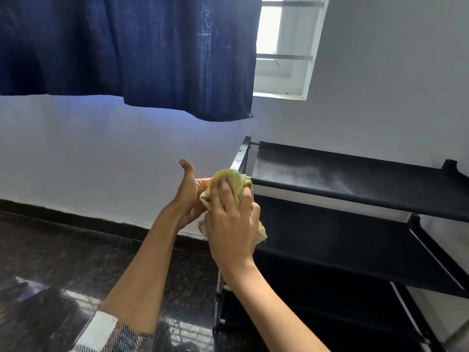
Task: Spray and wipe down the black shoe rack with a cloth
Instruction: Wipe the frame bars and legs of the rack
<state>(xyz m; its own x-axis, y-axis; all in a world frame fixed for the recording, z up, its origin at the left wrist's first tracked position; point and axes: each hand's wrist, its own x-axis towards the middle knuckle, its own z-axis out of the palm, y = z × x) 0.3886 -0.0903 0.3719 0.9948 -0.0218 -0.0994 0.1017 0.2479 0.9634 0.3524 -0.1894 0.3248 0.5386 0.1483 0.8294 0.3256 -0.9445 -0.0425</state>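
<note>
Yellow cloth (234, 184) bunched against shoe rack (355, 189) corner, gripped by right hand (232, 224), pinched by left hand (186, 196). Top shelf misted; lower shelves judged unwiped.

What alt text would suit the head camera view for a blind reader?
Both hands, the right hand and the left hand, hold a crumpled pale yellow cloth at the left end of a black fabric-shelved shoe rack, below a dark blue curtain.

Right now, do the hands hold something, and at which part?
Both hands hold the yellow cloth: the right hand grips its bunched middle from the front, and the left hand supports its left side.
</note>
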